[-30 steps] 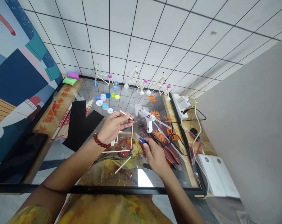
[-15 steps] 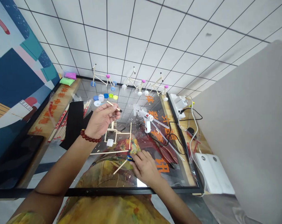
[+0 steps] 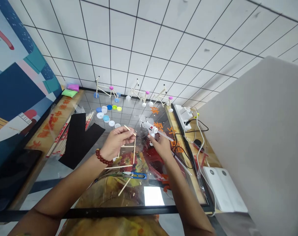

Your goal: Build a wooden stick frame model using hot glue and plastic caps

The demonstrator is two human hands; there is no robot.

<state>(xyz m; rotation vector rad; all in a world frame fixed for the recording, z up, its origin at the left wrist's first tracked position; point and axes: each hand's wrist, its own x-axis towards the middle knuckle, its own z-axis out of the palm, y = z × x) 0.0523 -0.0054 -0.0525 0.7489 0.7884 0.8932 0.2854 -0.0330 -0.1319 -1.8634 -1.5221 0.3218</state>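
Observation:
My left hand (image 3: 116, 142) pinches a short wooden stick (image 3: 127, 128) with a black tip, above a frame of glued sticks (image 3: 134, 152) that it partly covers. My right hand (image 3: 163, 148) is closed round the handle of a white hot glue gun (image 3: 149, 126), whose nozzle points to the far left. A clear glue stick (image 3: 165, 135) juts from the gun's back. Blue thread snips (image 3: 138, 175) lie on the glass nearer to me, by a loose stick (image 3: 124, 186).
Several coloured bottle caps (image 3: 106, 118) lie beyond my left hand. Small stick models (image 3: 161, 95) stand along the back edge. Black sheets (image 3: 76, 141) and packed sticks are at left. A power strip (image 3: 183, 114), cables and a white box (image 3: 218, 188) sit at right.
My right hand has let go of the thread snips and moved up to the glue gun's handle. My left hand, with the stick, has shifted right and nearer to me.

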